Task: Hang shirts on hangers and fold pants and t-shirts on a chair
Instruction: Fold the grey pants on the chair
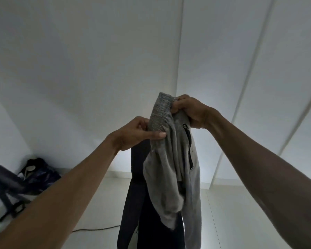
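I hold a pair of grey pants [171, 168] up in front of me by their ribbed elastic waistband. A black zip pocket shows on their right side. My left hand [135, 134] pinches the left end of the waistband, thumb on top. At the waistband's right end my right hand [190, 111] is closed around the cloth. The legs hang down, bunched and twisted. Behind and below the pants stands a dark upright shape [133, 209] draped in dark cloth; I cannot tell whether it is the chair.
White walls and tall white cupboard doors [241, 69] fill the background. A dark bag heap [38, 173] and a dark metal frame [5, 184] sit at the left by the wall. A cable [97, 229] runs along the pale tiled floor.
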### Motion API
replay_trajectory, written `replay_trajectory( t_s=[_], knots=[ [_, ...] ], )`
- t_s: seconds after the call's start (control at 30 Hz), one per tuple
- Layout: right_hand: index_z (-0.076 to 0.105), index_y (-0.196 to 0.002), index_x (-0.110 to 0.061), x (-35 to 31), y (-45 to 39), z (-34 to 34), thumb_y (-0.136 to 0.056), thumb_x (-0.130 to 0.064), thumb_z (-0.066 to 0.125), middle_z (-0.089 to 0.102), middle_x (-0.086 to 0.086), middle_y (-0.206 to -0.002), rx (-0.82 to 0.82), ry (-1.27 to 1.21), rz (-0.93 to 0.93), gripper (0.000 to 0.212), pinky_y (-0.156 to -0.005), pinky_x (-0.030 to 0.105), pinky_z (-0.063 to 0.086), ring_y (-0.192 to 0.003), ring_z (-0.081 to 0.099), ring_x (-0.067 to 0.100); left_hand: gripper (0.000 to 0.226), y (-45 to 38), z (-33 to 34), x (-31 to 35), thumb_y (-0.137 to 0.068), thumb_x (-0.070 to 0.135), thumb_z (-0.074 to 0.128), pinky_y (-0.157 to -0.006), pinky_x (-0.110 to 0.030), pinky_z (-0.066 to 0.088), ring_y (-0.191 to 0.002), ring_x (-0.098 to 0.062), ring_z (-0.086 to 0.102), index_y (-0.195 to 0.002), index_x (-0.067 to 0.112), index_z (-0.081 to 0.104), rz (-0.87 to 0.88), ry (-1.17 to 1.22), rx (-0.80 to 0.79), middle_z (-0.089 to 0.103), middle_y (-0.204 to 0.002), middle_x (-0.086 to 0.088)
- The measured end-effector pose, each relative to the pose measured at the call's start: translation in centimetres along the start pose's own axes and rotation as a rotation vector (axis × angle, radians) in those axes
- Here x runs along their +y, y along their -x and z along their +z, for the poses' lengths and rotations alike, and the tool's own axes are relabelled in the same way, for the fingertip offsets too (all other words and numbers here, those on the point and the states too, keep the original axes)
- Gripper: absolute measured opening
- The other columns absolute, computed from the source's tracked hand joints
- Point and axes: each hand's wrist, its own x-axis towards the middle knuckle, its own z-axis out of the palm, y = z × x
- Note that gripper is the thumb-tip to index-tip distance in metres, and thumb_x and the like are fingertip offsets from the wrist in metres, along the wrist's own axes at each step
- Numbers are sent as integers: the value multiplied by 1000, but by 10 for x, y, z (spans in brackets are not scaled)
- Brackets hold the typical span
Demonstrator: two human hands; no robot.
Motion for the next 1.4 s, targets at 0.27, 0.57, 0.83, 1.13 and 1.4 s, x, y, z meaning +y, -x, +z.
replay_trajectory(
  t_s=[0.27, 0.57, 0.83, 1.13, 1.4],
  knots=[
    [73, -107, -13, -60, 27, 29, -87, -45, 72, 72, 6, -109, 74, 542, 8, 38, -88, 41, 57, -101, 68, 23, 19, 30, -26, 60, -92, 25, 67, -78, -46, 60, -84, -28, 72, -90, 8, 75, 90, -422, 251, 74, -89, -13],
    [75, -94, -12, -77, 36, 62, -99, -37, 59, 70, -4, -106, 488, 547, -295, 30, -91, 28, 48, -104, 64, 10, 36, 71, -53, 72, -77, 48, 73, -80, -40, 61, -87, -24, 73, -93, 16, 78, -37, -479, 84, 76, -92, -5],
    [74, -92, -23, -72, 69, 73, -74, -56, 79, 69, -4, -97, 205, 781, -161, 38, -78, 26, 53, -92, 65, 12, 41, 89, -80, 87, -76, 49, 68, -70, -29, 60, -76, -16, 72, -88, 11, 78, 33, -577, 285, 76, -83, -3],
    [66, -71, -22, -76, 64, 31, -74, -31, 87, 65, -1, -75, 325, 1203, -45, 23, -59, 27, 45, -76, 61, 20, 42, 103, -112, 107, -54, 61, 83, -64, -23, 53, -73, -7, 69, -79, 28, 82, -295, -944, 198, 75, -71, 11],
    [56, -131, -23, -65, 39, 65, -82, -32, 81, 56, 8, -128, 632, 1140, -144, 56, -96, 38, 50, -114, 57, 26, 48, 83, -88, 99, -72, 45, 83, -55, -29, 45, -55, -19, 55, -60, 3, 63, -157, -544, 653, 58, -60, -7]
  ],
)
